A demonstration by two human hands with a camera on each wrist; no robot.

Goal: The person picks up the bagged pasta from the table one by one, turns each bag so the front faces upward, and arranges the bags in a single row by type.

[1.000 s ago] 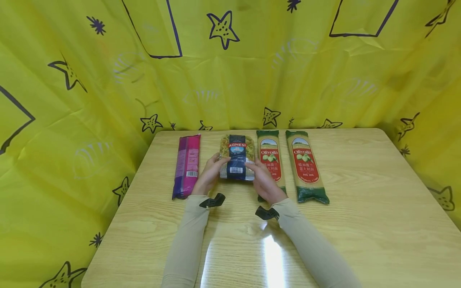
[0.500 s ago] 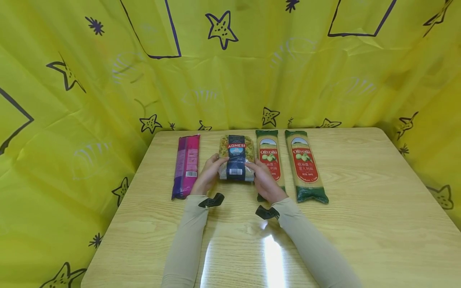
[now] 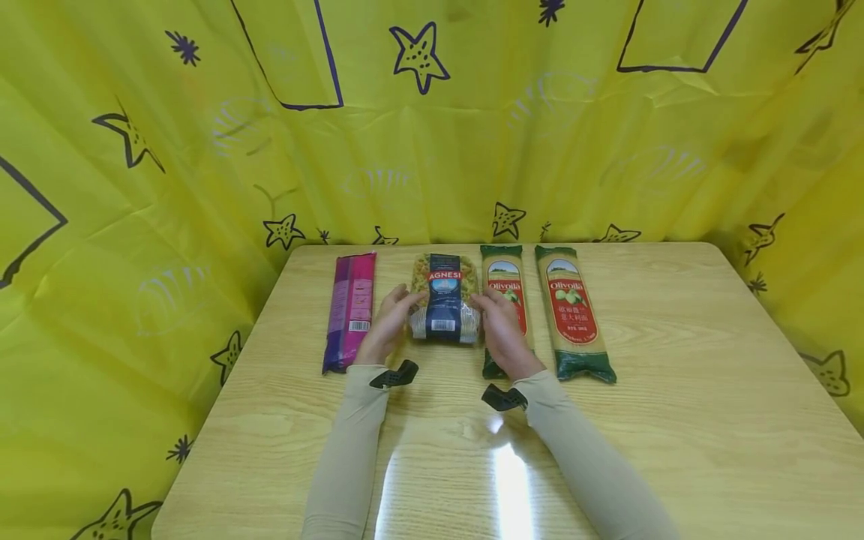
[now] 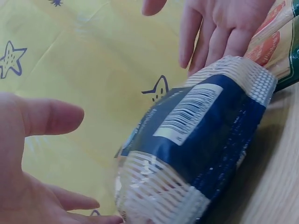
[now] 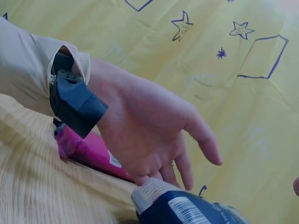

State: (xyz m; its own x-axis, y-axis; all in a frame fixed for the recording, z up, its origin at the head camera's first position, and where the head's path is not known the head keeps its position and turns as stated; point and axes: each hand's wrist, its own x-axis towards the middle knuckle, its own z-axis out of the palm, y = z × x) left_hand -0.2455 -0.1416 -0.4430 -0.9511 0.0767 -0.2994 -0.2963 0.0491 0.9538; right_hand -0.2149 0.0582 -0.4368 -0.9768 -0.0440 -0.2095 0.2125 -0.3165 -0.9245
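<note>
A pack of Agnesi pasta [image 3: 444, 300] with a dark blue band lies on the table between both hands. My left hand [image 3: 386, 322] is at its left side, the thumb lifted off the wrapper and the fingertips right at the pack's edge. In the right wrist view the left hand [image 5: 145, 121] shows its open palm beside the pack [image 5: 187, 210]. My right hand [image 3: 502, 326] is at the pack's right side, overlapping a spaghetti packet [image 3: 502, 274]. The left wrist view shows the right hand [image 4: 224, 23] with extended fingers, their tips just behind the pack [image 4: 187, 135].
A pink and purple packet [image 3: 351, 307] lies to the left. Another green-ended Olivoilà spaghetti packet [image 3: 574, 311] lies further right. The wooden table [image 3: 688, 375] backs onto a yellow curtain [image 3: 432, 150] with star drawings.
Both hands held the pasta pack with thumbs on its front; now the thumbs are off it and the hands have parted slightly outward. The pack stays in nearly the same place.
</note>
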